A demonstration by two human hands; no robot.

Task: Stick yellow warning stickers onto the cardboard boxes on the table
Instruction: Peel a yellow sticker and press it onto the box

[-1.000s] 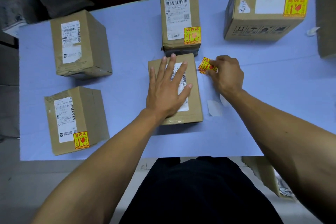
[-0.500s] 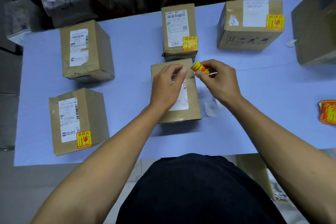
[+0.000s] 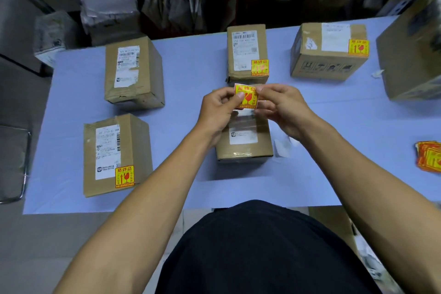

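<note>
— Since three of the boxes already carry a sticker, how much does the person have left?

— By the look of it, two that show none. The front left box (image 3: 117, 155), the far middle box (image 3: 247, 52) and the far right box (image 3: 329, 50) each wear a yellow warning label near the corner of the white shipping label. The far left box (image 3: 133, 71) shows none, and neither does the visible part of the centre box (image 3: 243, 136) under the hands. The big carton (image 3: 412, 48) at the right edge is cut off, so it cannot be judged.

— And the hands?

— The left hand (image 3: 216, 112) and the right hand (image 3: 284, 107) both pinch one loose sticker (image 3: 245, 96) at its side edges, face up, held just above the far end of the centre box. Whether its backing is off cannot be told; the next step is probably peeling it or laying it down.

— Room to work?

— The blue table (image 3: 334, 162) is bare to the right of the centre box, apart from white paper scraps (image 3: 282, 148) just beside it. The sticker pile (image 3: 429, 160) lies near the right edge, well apart from the hands. The far middle box stands close behind the centre box, so the tight side is the far end.
</note>
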